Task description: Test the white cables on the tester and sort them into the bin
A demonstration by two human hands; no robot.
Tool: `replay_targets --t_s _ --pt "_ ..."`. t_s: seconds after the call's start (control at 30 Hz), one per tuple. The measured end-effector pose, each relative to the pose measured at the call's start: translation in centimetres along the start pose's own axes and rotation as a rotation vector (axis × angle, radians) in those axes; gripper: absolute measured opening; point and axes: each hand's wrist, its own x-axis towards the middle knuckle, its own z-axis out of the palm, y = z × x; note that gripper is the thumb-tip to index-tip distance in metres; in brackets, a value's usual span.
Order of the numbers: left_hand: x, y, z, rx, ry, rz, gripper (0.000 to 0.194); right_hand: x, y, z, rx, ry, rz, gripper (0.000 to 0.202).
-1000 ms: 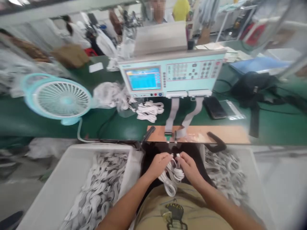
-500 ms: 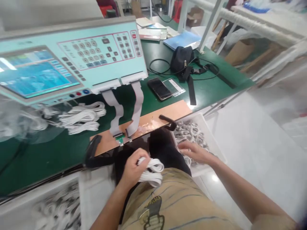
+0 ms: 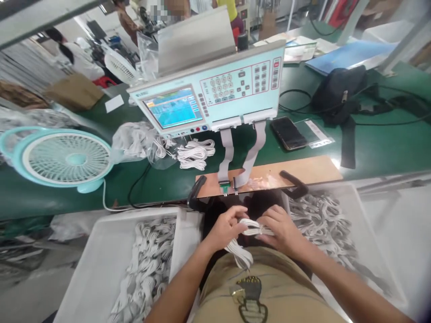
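The left hand [image 3: 225, 229] curls round a looped white cable bundle [image 3: 241, 255]; the right hand [image 3: 282, 229] pinches a second, flattened coil [image 3: 251, 227].

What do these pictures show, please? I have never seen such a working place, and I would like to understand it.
There is no robot here: all the pictures come from one camera worn on a person's head, looking forward and down. The left hand and right hand are bare and hold coiled white cable over the lap. On the green table stands an electronic instrument with a lit screen and many keys; two grey ribbon cables run from it down to a brown board at the table edge. A turquoise fan stands at left; a smartphone and a black bag lie at right. Below, a white bin on each side contains more coiled cables.
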Motion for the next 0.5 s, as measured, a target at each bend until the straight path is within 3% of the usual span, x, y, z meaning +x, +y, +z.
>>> replay_targets --t_s 0.2,0.4,0.5 --pt "1.4 -0.8 -1.0 -0.162 -0.054 -0.081 0.042 0.1 -0.7 0.8 -0.028 0.263 -0.103 0.019" --pt "2.2 -0.7 -1.5 -0.335 -0.343 -0.082 0.064 0.8 -2.3 2.0 0.200 0.210 -0.102 0.016" --pt "1.9 -0.9 -1.4 -0.373 -0.370 -0.104 0.061 1.2 -2.9 2.1 0.213 0.127 -0.100 0.017"
